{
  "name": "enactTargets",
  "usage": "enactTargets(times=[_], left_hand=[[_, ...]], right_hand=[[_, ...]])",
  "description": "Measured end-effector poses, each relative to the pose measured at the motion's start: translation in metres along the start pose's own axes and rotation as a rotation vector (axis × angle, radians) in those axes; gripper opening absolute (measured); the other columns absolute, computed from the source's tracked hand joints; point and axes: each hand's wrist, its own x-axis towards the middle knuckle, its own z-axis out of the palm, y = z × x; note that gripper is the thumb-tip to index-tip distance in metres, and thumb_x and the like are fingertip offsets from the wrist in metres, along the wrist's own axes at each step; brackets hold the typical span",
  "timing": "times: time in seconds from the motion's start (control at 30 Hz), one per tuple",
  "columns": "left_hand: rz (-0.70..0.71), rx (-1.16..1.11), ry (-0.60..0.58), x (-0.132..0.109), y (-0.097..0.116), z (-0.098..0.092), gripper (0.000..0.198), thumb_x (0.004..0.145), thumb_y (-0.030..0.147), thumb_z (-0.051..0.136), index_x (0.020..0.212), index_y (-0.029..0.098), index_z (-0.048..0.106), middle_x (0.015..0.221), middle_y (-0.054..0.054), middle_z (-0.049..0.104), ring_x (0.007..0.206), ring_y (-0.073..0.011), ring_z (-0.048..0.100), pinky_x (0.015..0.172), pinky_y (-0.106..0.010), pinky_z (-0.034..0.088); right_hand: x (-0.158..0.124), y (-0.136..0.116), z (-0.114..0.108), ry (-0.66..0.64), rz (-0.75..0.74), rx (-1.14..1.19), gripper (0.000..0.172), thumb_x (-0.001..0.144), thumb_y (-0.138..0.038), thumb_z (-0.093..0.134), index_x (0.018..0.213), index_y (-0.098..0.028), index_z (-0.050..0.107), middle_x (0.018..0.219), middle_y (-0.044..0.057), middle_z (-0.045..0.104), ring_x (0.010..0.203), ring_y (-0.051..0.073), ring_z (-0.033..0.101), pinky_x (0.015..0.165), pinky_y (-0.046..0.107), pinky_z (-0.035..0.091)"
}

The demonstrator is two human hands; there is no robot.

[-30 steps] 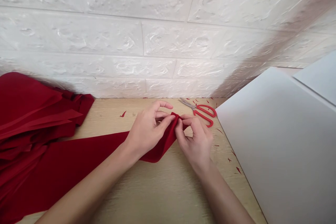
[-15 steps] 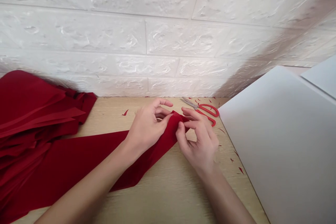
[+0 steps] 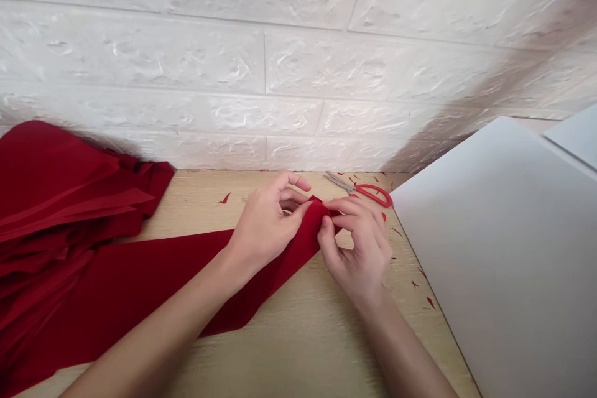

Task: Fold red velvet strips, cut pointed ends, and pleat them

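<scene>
A long strip of dark red fabric (image 3: 158,280) runs from the left across the table, its narrow end raised between my hands. My left hand (image 3: 268,221) is closed on it near the tip, thumb on top, with the index finger lifted off. At the very end, my right hand (image 3: 357,239) pinches the cloth's edge between thumb and fingertips. The fabric looks folded over at the tip; the fingers hide part of the fold. Just behind my right hand lie scissors (image 3: 373,194) with red handles, one handle mostly covered by that hand.
A heap of red fabric (image 3: 60,180) lies at the left against the white brick-patterned wall (image 3: 298,62). Large white panels (image 3: 504,230) stand at the right. Small red scraps (image 3: 430,303) dot the wooden table (image 3: 298,342), mostly near the scissors and panel edge.
The right hand's upper fingers have come down onto the fabric's end, covering more of the lower scissor handle. The left hand keeps its hold. The whole view has shifted slightly.
</scene>
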Motion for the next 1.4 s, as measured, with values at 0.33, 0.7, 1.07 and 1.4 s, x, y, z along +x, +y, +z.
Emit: enactTargets(times=[0.33,0.7,1.07,1.4], left_hand=[[0.056,0.060,-0.021,-0.0025,-0.0003,-0.0003,0.011,0.089,0.026,0.063,0.098,0.022,0.059,0.082,0.001,0.077,0.070,-0.0129,0.071,0.059,-0.020,0.049],[0.088,0.099,-0.034,-0.0024,-0.0034,-0.0001,0.014,0.090,0.033,0.066,0.098,0.022,0.060,0.085,0.002,0.078,0.075,-0.0141,0.072,0.064,-0.022,0.052],[0.083,0.126,-0.072,-0.0044,0.0009,0.0014,0.023,0.092,0.036,0.066,0.108,0.021,0.062,0.089,0.000,0.078,0.079,-0.0144,0.074,0.067,-0.022,0.056],[0.171,0.220,-0.018,-0.0002,0.0014,-0.0053,0.017,0.090,0.029,0.066,0.101,0.021,0.076,0.102,-0.001,0.080,0.090,-0.0152,0.076,0.081,-0.025,0.061]], right_hand=[[-0.0006,0.0010,0.0006,0.017,0.163,0.040,0.021,0.088,-0.008,0.063,0.082,-0.027,0.056,0.085,0.000,0.073,0.093,0.021,0.064,0.088,0.044,0.054],[0.0003,-0.0024,-0.0006,-0.006,0.167,0.005,0.022,0.087,-0.007,0.063,0.078,-0.024,0.054,0.082,-0.001,0.071,0.078,0.016,0.063,0.080,0.036,0.051],[0.0009,-0.0010,-0.0005,-0.032,0.162,0.021,0.024,0.088,-0.004,0.061,0.078,-0.024,0.050,0.082,-0.001,0.070,0.077,0.016,0.060,0.078,0.034,0.049],[0.0011,-0.0015,-0.0036,-0.043,0.214,0.055,0.015,0.089,-0.010,0.062,0.084,-0.023,0.056,0.094,0.005,0.070,0.091,0.020,0.066,0.085,0.040,0.052]])
